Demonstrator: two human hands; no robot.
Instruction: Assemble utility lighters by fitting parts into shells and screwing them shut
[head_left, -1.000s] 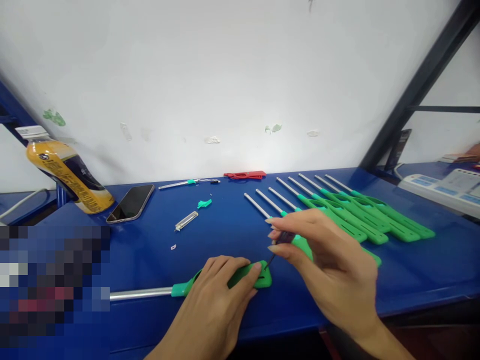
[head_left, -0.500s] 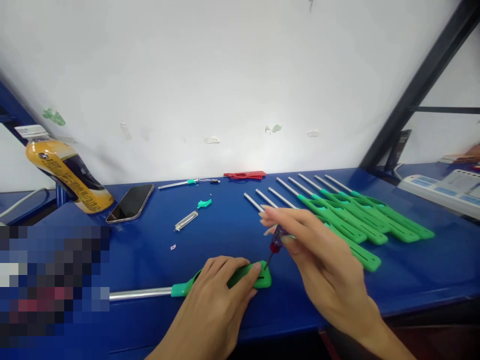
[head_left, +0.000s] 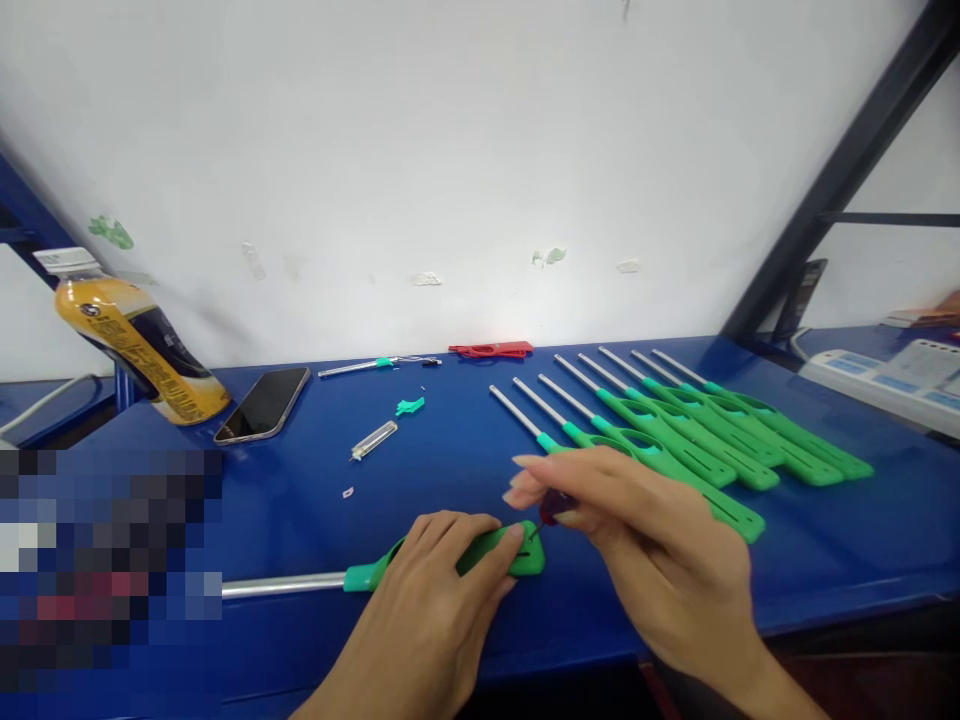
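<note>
A green lighter [head_left: 529,561] with a long metal tube lies flat near the table's front edge. My left hand [head_left: 442,575] presses its handle down, fingers wrapped over it. My right hand [head_left: 637,550] holds a small screwdriver [head_left: 551,508], its dark red handle mostly covered by my fingers. The screwdriver's thin tip meets the lighter's handle end, beside my left thumb. Several more green lighters [head_left: 679,455] lie side by side just beyond my right hand, tubes pointing back.
A yellow bottle [head_left: 142,345] and a phone [head_left: 264,404] are at the left. A clear tube part [head_left: 373,440], a teal piece [head_left: 410,406], a metal rod [head_left: 349,369] and a red casing [head_left: 491,350] lie farther back. A white power strip [head_left: 877,385] is at the right.
My right hand has moved lower and nearer the lighter, and the screwdriver handle is tilted lower. More of the lighters behind it now shows. My left hand stays in place.
</note>
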